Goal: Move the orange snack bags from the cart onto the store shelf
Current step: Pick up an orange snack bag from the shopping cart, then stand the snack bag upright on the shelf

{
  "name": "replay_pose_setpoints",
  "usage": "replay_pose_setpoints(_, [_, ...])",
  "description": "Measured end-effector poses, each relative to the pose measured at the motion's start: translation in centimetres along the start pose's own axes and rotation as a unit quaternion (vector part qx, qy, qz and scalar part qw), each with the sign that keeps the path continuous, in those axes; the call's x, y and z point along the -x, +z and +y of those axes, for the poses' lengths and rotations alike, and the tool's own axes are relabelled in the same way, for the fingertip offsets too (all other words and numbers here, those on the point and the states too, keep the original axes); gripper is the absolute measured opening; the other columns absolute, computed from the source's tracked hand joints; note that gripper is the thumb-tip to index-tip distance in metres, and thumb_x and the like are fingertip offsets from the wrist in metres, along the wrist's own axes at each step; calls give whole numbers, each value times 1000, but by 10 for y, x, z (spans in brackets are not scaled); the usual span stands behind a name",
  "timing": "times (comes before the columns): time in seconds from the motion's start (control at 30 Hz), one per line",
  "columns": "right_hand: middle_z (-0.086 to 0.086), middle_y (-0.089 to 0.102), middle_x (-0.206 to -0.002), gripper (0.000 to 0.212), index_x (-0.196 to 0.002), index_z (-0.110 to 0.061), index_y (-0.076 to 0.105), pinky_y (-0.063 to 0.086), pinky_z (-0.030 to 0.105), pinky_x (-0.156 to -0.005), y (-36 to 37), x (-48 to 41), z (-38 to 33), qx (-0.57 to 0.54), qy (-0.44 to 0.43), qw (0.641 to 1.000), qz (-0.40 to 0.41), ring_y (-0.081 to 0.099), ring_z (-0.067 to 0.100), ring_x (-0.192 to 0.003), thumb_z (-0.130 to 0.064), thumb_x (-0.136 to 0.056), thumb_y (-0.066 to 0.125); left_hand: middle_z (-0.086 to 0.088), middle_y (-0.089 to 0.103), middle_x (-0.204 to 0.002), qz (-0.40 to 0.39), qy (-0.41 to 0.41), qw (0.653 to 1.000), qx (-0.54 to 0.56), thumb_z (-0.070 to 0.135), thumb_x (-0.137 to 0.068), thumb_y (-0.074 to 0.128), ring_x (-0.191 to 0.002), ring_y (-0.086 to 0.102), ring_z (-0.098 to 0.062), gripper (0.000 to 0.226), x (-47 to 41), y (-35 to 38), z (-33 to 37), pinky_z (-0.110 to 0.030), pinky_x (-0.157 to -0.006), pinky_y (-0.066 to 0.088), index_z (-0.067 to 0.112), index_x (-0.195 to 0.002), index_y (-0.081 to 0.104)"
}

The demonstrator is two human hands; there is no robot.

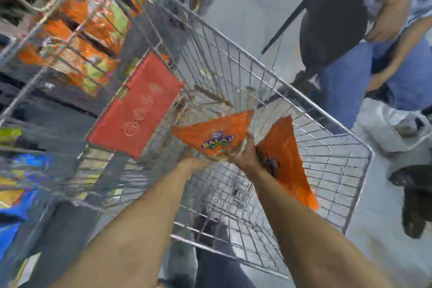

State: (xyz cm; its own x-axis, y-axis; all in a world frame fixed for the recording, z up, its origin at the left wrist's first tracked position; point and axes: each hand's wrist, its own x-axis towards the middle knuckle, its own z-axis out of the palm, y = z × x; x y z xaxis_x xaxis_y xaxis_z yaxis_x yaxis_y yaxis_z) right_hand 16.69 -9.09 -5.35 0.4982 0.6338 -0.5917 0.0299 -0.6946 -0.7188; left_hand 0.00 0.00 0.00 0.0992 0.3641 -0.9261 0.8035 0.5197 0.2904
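Pale grey floor (pixel 252 7) w/ a bystander in blue jeans (pixel 364 82) standing at right, bright even light.

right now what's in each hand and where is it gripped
Each hand holds an orange snack bag over the cart: left hand under the lower end of one bag, right hand at the other bag's near edge.
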Motion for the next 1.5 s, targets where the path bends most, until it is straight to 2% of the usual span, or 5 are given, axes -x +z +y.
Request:
replay_pose_setpoints(0.2, [9, 66, -111, 84, -129, -6, 49, 58, 29, -81, -5, -9, -42, -82, 29, 994, -66, 65, 22, -95, 18, -55, 81, -6, 63, -113, 25, 120, 989, 77, 1, -69, 77, -105, 60, -22, 53, -11, -3, 17, -11, -62, 49, 2, -119, 59])
replay_pose_setpoints(0.47, [2, 70, -107, 73, -116, -14, 59, 58, 38, -86, -15, 6, -89, -6, 12, 984, -178, 69, 19, -97, -15, -52, 92, 4, 58, -117, 55, 191, 977, 79, 19, -60, 86, -107, 54, -16, 75, 30, -68, 29, -32, -98, 43, 18, -127, 52])
replay_pose_setpoints(0.77, [-2, 70, -93, 51, -106, -20, 59, 53, 19, -51, 21, 103, -218, -143, -108, 956, -234, 70, 15, -76, -19, -60, 82, -3, 66, -86, 161, 320, 913, 194, 16, -68, 81, -83, 61, -16, 22, 157, -166, 20, -25, -77, 49, 12, -80, 63])
replay_pose_setpoints(1.0, [3, 73, -87, 78, -113, 4, 57, 57, 23, -63, 55, 175, -318, -108, -256, 917, -288, 70, 12, -74, -7, -41, 85, -3, 71, -105, 239, 437, 847, 185, 16, -63, 83, -92, 65, -7, 52, 279, -249, -15, -24, -87, 52, 10, -111, 64])
replay_pose_setpoints(1.5, [-15, 77, -87, 74, -107, -11, 56, 56, 20, -70, 170, 432, -497, -239, -504, 691, -459, 71, 3, -82, -8, -41, 88, 8, 73, -86, 492, 533, 646, 237, 24, -44, 87, -80, 66, -10, 48, 563, -335, -181, -37, -85, 56, 20, -88, 67])
